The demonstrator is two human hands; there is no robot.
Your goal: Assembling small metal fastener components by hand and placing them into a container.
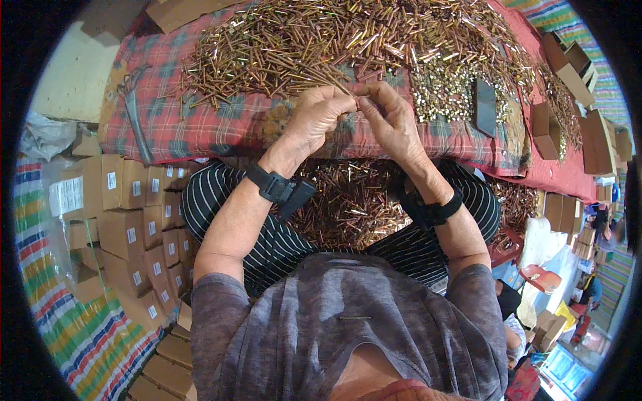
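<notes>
My left hand [319, 115] is closed in a pinch around a thin copper-coloured metal rod [339, 85], whose end sticks out above the fingers. My right hand [390, 121] meets it fingertip to fingertip, thumb and forefinger pressed together at the rod's near end. Whatever small piece lies between the right fingertips is hidden. Just beyond both hands spreads a large heap of similar copper and gold rods [294, 50]. To the right of it lies a pile of small shiny metal pieces [441, 93], too small to tell exactly. Red plaid cloth [221, 130] lies under everything.
A dark phone [485, 107] rests flat at the right. On the left lies a long grey metal tool [136, 120]. Stacked cardboard boxes [124, 230] fill the left side. More rods [348, 210] lie between my knees. Open boxes [547, 130] stand right; other people are farther off.
</notes>
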